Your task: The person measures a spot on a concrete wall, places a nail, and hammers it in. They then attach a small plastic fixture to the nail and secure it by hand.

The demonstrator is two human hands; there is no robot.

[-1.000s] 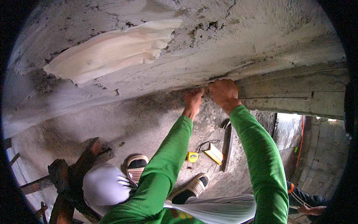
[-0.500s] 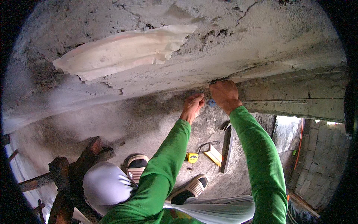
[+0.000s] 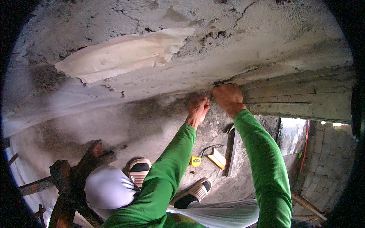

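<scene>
Head view: 1 thin, pale line [image 3: 205, 93] in pinched left hand [image 3: 198, 109]; right hand [image 3: 229, 98] curled, its hold unclear.

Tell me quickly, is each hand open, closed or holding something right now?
Left hand: closed in a pinch; anything held is too fine to make out.
Right hand: closed, curled like a fist; contents hidden.

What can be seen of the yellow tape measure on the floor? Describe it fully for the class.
The tape measure has a compact yellow case, apparently plastic, with rounded corners and dark markings on its face. It rests on the rough grey floor, just right of the green left sleeve. A dark cord loops beside it; whether it is attached is unclear. No blade is visibly drawn out. The left hand and right hand are away from it.
</scene>
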